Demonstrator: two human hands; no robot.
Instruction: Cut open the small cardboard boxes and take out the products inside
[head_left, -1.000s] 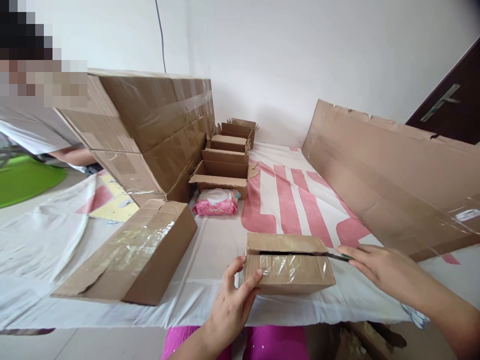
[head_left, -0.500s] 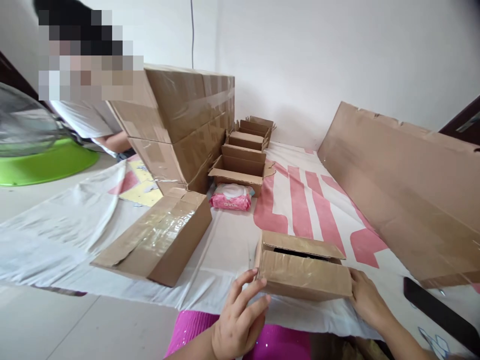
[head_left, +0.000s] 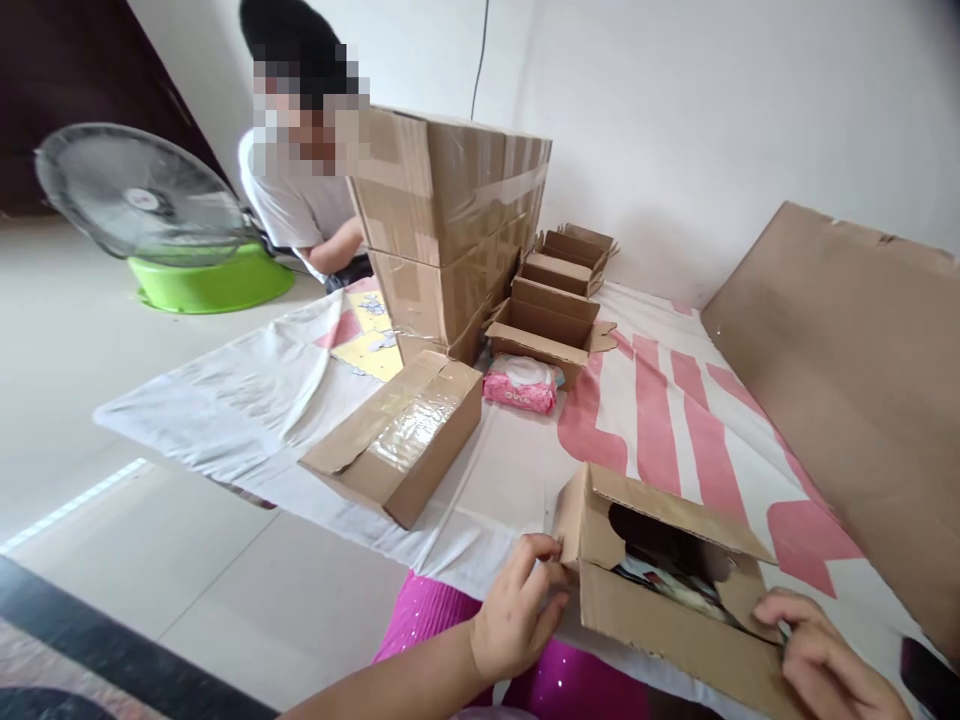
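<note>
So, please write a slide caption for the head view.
Left fingers and right fingers at opposite ends of an open cardboard box, pink wipes pack beyond.

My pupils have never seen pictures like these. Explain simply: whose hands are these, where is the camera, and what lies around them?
There is no machine here: a person works bare-handed, and the camera is worn on their head, looking forward and down.

On a cloth lie a closed, taped box, a pink packet and a row of open boxes beside stacked cartons. Behind the stack sits another person.

The left hand touches the left end of the nearest box, which stands open; the right hand has its fingers at the other end. How firmly either grips is unclear.
</note>
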